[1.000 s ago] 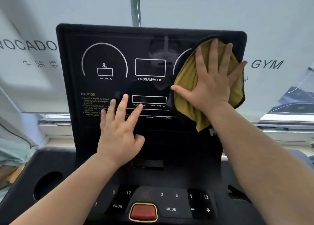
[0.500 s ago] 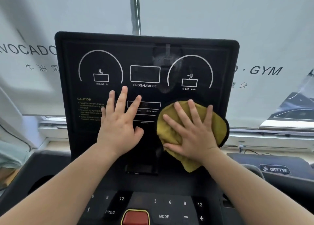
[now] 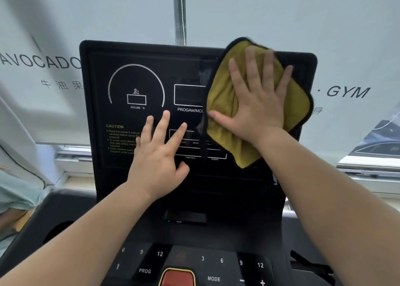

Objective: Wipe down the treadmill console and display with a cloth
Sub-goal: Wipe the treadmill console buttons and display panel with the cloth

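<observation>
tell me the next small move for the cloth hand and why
Probably slide the right hand with the yellow cloth leftward along the top of the display, toward the incline dial. The cloth lies pressed flat at the upper right, the left part is uncovered, and the left hand rests lower, mostly out of that path.

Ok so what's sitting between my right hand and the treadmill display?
The yellow cloth: the right hand presses it flat against the display, as the head view shows.
</observation>
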